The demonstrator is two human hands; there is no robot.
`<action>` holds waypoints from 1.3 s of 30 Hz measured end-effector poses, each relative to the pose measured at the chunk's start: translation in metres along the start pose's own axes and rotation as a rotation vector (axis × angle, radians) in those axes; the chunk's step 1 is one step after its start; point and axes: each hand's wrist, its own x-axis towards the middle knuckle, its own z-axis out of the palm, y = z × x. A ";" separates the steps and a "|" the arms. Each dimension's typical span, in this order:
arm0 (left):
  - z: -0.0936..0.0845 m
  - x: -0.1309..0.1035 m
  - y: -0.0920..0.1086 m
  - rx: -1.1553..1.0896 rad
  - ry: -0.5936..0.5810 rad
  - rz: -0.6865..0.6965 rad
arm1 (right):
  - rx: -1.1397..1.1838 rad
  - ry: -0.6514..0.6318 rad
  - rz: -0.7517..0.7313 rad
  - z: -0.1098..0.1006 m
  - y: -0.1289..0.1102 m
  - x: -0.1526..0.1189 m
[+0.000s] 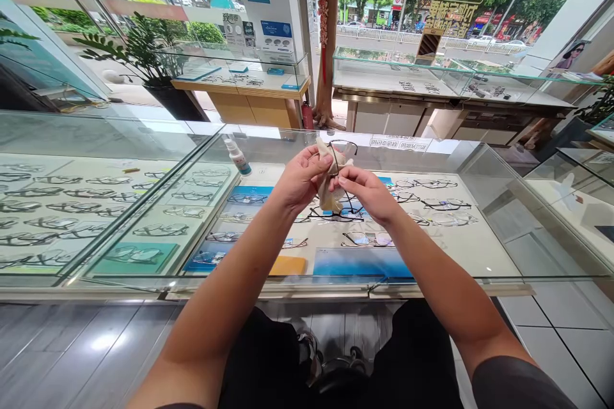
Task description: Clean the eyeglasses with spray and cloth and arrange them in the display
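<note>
A pair of dark-framed eyeglasses (pixel 334 152) is up in the air above the glass counter, between my two hands. My left hand (pixel 307 174) is closed on a beige cleaning cloth (pixel 326 195), which is bunched against the glasses. With its fingers pinched, my right hand (pixel 365 190) grips the eyeglasses near the lower part of the frame. The cloth and fingers hide part of the lenses. A white spray bottle (pixel 238 158) stands on the counter top, left of my hands.
Under the glass counter (pixel 268 134) lie rows of spectacle frames (pixel 446 204), blue display boards and an orange case (pixel 288 266). More showcases (pixel 393 77) and a potted plant (pixel 158 70) stand by the windows. A stool base (pixel 340 367) is between my legs.
</note>
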 end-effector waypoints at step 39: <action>-0.007 -0.004 0.006 0.101 -0.279 0.010 | 0.104 0.032 0.093 -0.003 -0.002 -0.002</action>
